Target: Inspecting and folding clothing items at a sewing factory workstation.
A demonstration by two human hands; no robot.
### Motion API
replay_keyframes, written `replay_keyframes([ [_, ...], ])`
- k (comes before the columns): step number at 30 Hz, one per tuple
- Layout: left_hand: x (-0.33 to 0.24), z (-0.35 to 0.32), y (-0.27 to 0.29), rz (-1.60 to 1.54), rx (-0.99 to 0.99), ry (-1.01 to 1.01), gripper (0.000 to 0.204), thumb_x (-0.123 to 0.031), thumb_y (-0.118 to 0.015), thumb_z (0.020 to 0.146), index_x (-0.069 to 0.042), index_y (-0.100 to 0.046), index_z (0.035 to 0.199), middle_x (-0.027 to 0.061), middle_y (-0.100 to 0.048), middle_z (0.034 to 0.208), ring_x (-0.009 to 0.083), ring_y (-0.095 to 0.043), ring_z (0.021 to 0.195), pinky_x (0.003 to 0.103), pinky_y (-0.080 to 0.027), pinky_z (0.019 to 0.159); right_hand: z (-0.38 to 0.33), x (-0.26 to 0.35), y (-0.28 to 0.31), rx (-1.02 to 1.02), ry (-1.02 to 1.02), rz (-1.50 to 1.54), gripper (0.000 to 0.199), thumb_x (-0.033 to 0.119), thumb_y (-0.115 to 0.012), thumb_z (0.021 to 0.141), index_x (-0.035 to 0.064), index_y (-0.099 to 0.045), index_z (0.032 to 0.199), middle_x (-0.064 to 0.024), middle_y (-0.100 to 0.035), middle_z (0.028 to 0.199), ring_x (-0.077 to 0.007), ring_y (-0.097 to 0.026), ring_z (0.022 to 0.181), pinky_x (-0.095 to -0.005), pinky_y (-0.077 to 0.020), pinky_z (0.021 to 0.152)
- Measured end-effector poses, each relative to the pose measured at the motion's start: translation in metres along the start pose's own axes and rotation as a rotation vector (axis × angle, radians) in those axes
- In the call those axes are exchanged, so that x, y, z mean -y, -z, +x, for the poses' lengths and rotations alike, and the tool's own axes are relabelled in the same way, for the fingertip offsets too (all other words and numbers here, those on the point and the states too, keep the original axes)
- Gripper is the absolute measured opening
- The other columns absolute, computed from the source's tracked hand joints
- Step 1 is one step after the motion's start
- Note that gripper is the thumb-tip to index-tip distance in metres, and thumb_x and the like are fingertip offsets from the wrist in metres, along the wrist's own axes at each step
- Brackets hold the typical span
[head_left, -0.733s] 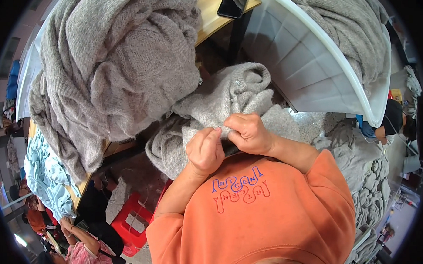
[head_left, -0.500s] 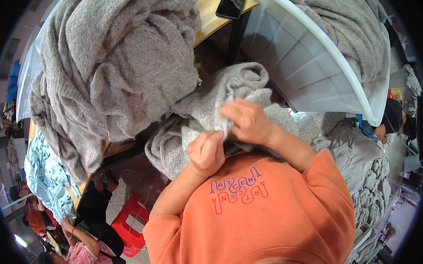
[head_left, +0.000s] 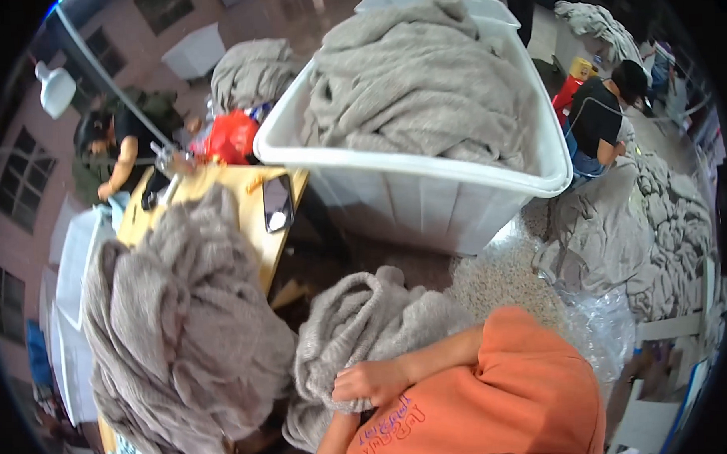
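Note:
A bunched grey knitted garment lies in front of my body. At its near edge my right hand is closed, its fingers curled over the knit. My left forearm rises from the lower edge to the same spot. The left hand itself is hidden by the cloth and my right hand, so its fingers do not show. Left of my hands, a large heap of the same grey knit covers much of the wooden table.
A phone lies at the table's edge, with a red plastic bag beyond. Past the garment stands a white bin piled with grey knit. Two people work nearby, at far left and right. More fabric is heaped at right.
My view has swung up and outward, bringing the whole bin and table into sight. My hands, side by side before, now overlap, with the right across the left at the garment's near edge.

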State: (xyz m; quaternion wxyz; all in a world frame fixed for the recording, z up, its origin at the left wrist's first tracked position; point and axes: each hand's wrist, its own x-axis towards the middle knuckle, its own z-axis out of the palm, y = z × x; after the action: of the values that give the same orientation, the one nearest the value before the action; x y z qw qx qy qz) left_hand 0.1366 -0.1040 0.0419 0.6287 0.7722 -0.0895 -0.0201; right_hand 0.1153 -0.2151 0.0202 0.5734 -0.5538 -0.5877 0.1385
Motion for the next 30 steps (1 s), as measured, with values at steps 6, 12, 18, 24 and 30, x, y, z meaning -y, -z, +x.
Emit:
replay_keyframes([
  [6, 0.001, 0.100, 0.034, -0.964, -0.126, -0.038, 0.043, -0.034, -0.043, 0.088, -0.006, -0.043, 0.120, 0.0103, -0.053, 0.110, 0.0228, -0.051, 0.100, 0.036, -0.040, 0.091, -0.038, 0.035, 0.038, -0.604, 0.021, -0.793, 0.049, 0.006, -0.063, 0.063, 0.0013, -0.048, 0.110, -0.0178, -0.046, 0.115, -0.0336, -0.047, 0.104, -0.0416, -0.0398, 0.083],
  [12, -0.275, 0.246, -0.019, -0.094, -0.156, -1.013, 0.030, -0.012, -0.056, 0.076, 0.000, -0.054, 0.104, 0.0105, -0.059, 0.091, 0.0194, -0.057, 0.082, 0.033, -0.047, 0.070, -0.092, 0.028, 0.047, -0.511, -0.365, -0.709, 0.039, 0.011, -0.061, 0.069, 0.0025, -0.050, 0.106, -0.0150, -0.050, 0.108, -0.0306, -0.050, 0.098, -0.0382, -0.0415, 0.083],
  [18, -0.290, 0.266, -0.102, -0.238, -0.159, -0.362, 0.029, 0.006, -0.048, 0.075, 0.005, -0.054, 0.104, 0.0092, -0.060, 0.080, 0.0144, -0.055, 0.068, 0.027, -0.043, 0.056, -0.113, 0.035, 0.071, -0.414, -0.443, -0.762, 0.027, 0.013, -0.059, 0.071, 0.0017, -0.052, 0.095, -0.0133, -0.056, 0.092, -0.0295, -0.055, 0.087, -0.0373, -0.0438, 0.076],
  [24, -0.106, 0.271, -0.120, 0.335, -0.139, -0.091, 0.054, -0.012, -0.067, 0.064, 0.007, -0.051, 0.112, 0.0231, -0.059, 0.101, 0.0280, -0.057, 0.095, 0.033, -0.044, 0.079, -0.114, 0.030, 0.053, -0.051, -0.597, -0.629, 0.019, 0.016, -0.056, 0.075, 0.0023, -0.051, 0.088, -0.0133, -0.057, 0.087, -0.0307, -0.056, 0.082, -0.0402, -0.0451, 0.069],
  [30, -0.069, 0.163, -0.090, 0.425, 0.139, -0.111, 0.053, -0.005, -0.065, 0.071, 0.006, -0.045, 0.118, 0.0165, -0.056, 0.107, 0.0153, -0.059, 0.080, 0.025, -0.047, 0.069, -0.109, 0.046, 0.056, -0.314, -0.537, -0.599, 0.021, 0.016, -0.056, 0.072, 0.0017, -0.049, 0.086, -0.0149, -0.053, 0.078, -0.0341, -0.054, 0.075, -0.0431, -0.0448, 0.063],
])
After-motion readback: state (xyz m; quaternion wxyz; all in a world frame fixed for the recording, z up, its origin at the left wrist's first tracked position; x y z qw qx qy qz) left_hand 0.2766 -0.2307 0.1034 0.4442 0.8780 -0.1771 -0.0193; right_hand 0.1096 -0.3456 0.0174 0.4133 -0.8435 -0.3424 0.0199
